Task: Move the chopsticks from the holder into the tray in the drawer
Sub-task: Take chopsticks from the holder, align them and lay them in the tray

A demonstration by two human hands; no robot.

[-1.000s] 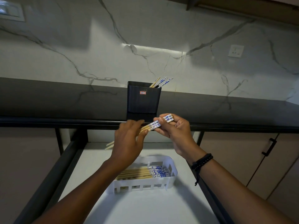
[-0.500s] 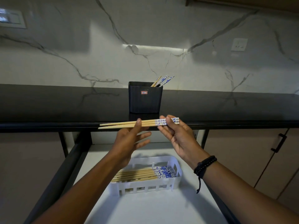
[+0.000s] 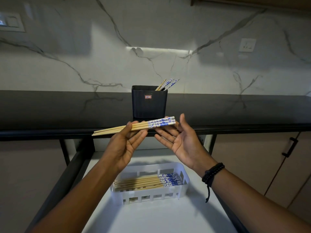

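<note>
Chopsticks in transfer: a small bundle is being held level above the open drawer, in front of the tabletop edge, patterned ends pointing right and plain tips left.
Tabletop: the dark surface is carrying the holder against the marble wall.
Drawer: it is standing pulled out below the hands, its white floor carrying the tray.
Tray: a white slotted basket is already being filled; a row of chopsticks is lying lengthwise in it, blue ends to the right.
Holder: a few chopsticks are being left inside, leaning out at its right rear corner.
Left hand: the grip is being kept on the bundle's plain middle, thumb over the top and fingers underneath.
Right hand: the palm is being held open and upturned; the fingertips are reaching under the patterned ends, whether touching cannot be told, and nothing is being clasped.
Step in hand: the bundle is judged as being squared up before being lowered.
Next move: the bundle is to be brought down well below the tabletop edge and laid parallel to the row in the tray, blue ends matched to the right.
</note>
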